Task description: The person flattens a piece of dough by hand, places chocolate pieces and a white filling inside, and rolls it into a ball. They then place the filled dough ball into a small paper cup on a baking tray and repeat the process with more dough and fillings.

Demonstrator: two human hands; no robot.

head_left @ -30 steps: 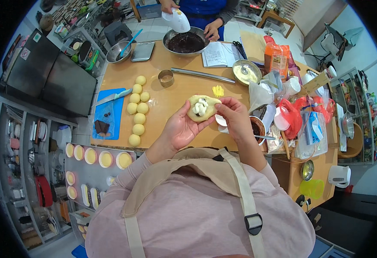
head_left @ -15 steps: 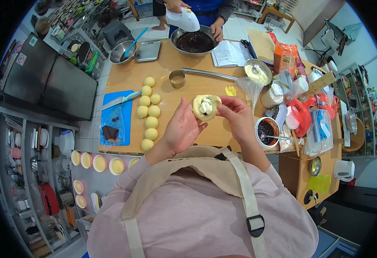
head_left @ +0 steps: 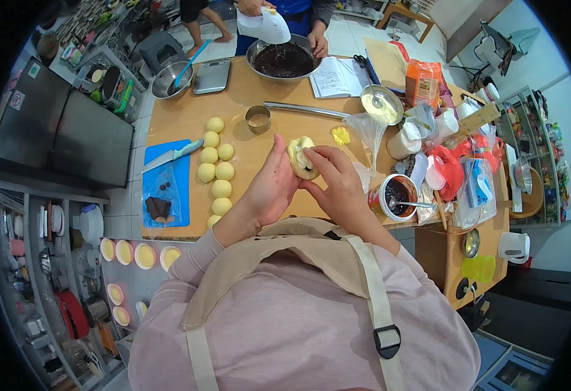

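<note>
A round of pale yellow dough (head_left: pixel 296 149) with a white and dark filling at its middle is held up over the table, its rim partly folded in. Against its left side, my left hand (head_left: pixel 267 189) cups it with the thumb up and the fingers beneath. My right hand (head_left: pixel 335 188) pinches its right rim between thumb and fingers, covering part of the filling. To the left, several smooth dough balls (head_left: pixel 224 171) stand in a rough double row. Right of my right hand is a white tub (head_left: pixel 378 201) of dark filling with a spoon (head_left: pixel 410 204) in it.
A blue cutting board (head_left: pixel 184 212) bears a knife (head_left: pixel 168 156) and dark chocolate pieces. Across the wooden table (head_left: pixel 233 91), another person works a white hand mixer (head_left: pixel 266 26) in a bowl of dark batter (head_left: pixel 284 62). Packages and jars crowd the right side; filled cups (head_left: pixel 145 255) stand lower left.
My right hand has come in over the dough from its right edge and presses the rim inward. The dough is turned and more folded, with less white filling showing. The whole view has shifted slightly.
</note>
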